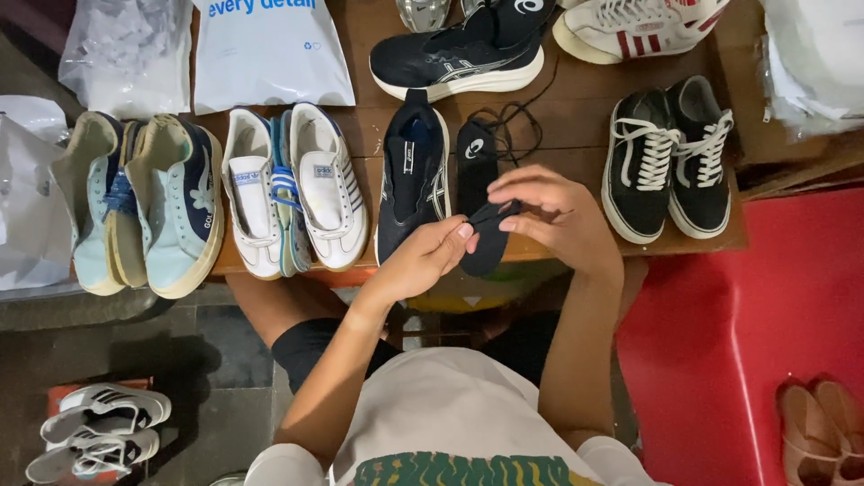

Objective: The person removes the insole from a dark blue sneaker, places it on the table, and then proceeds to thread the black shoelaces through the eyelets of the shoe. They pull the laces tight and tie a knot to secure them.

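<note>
Both hands are pinching the same black insole (486,236): the left hand (423,261) is gripping its lower side and the right hand (549,216) is grasping its upper edge. It's hovering over the front edge of the wooden table (576,135), just right of the navy running shoe (412,175), with black lace-up sneakers (668,162) further right and white striped shoes (292,193) off left.

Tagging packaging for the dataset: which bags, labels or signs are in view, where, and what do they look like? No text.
White plastic mailer bag: top centre-left of the wooden table, flat, blue print.
Clear crinkled plastic bag: top-left corner, translucent grey-white.
White plastic bags: left edge, beside the pale blue sneakers.
Stacked clear plastic bags: top-right corner, whitish.
Small tongue labels: on the white striped sneakers, rectangular.
</note>
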